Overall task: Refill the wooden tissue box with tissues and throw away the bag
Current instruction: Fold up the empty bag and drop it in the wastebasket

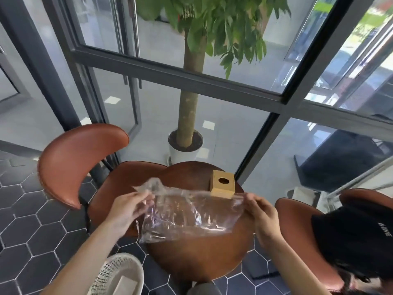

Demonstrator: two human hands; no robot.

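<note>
1. Both hands hold the clear bag (187, 216) stretched above the round desk (197, 258). It looks empty; no tissues seen inside.
2. L hand (127, 211): fingers pinching the bag's left, crumpled end, which sticks up past the fingers.
3. R hand (262, 216): fingers pinching the bag's right end, thumb side up.
4. Bag's long axis runs left-right between the two hands, roughly level, body sagging a bit below the grip line.
5. Box (222, 184) stands on the far side of the desk, just beyond the bag's upper right edge, oval slot on top facing up. No tissue seen poking from the slot; can't tell how full it is.
6. Bin (119, 275), white mesh, sits on the floor at lower left, below and near-side of the L forearm. Something pale lies in it.
7. Key relation: bin lies down and left of the bag, so L hand is much nearer; R hand is well apart from it, across the desk.
8. Judgement: refill step prob. done, bag disposal in hand. Next move likely calls for bunching the bag toward the L hand, then lowering it to the bin.
9. Risk: light film may drift or catch on the bin rim if let go too high.
</note>
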